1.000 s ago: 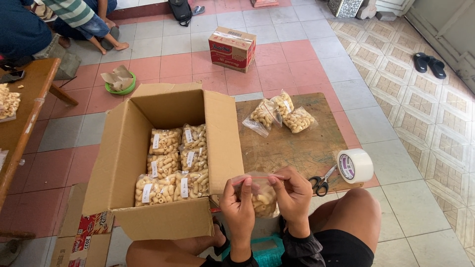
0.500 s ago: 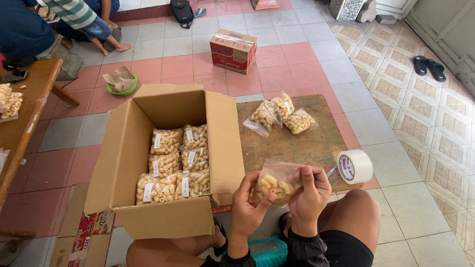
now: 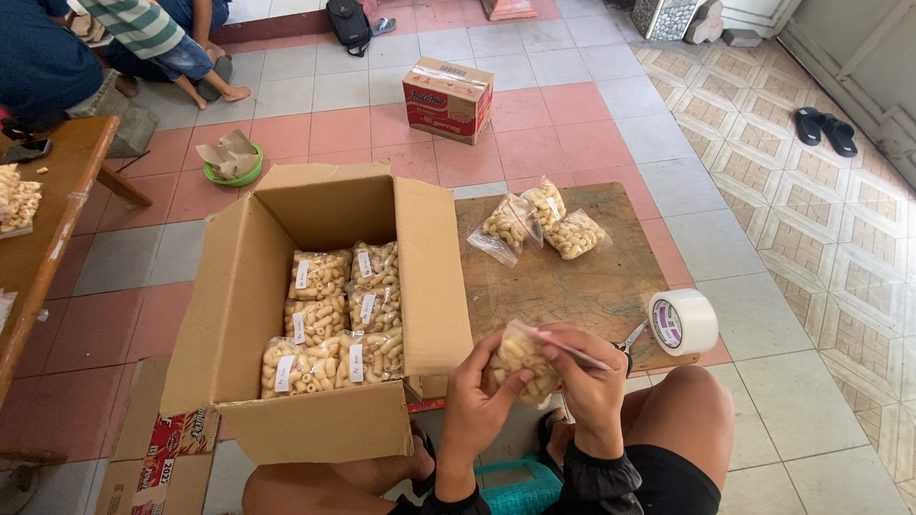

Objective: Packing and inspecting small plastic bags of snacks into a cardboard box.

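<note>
low in the middle of the frame, the left hand (image 3: 477, 396) and right hand (image 3: 587, 381) both curl their fingers around a clear snack bag (image 3: 520, 360). it sits just right of the open cardboard box (image 3: 324, 315), near the tape roll (image 3: 683, 322).

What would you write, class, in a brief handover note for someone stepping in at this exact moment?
Left hand and right hand: both grip one clear snack bag, held above the lap.
Open cardboard box: holds six packed bags with white labels.
Wooden board: three loose bags at the far edge; tape roll and scissors at the near edge.
Done: six bags boxed.
Left: held bag and three loose bags unboxed; flaps open.
</note>
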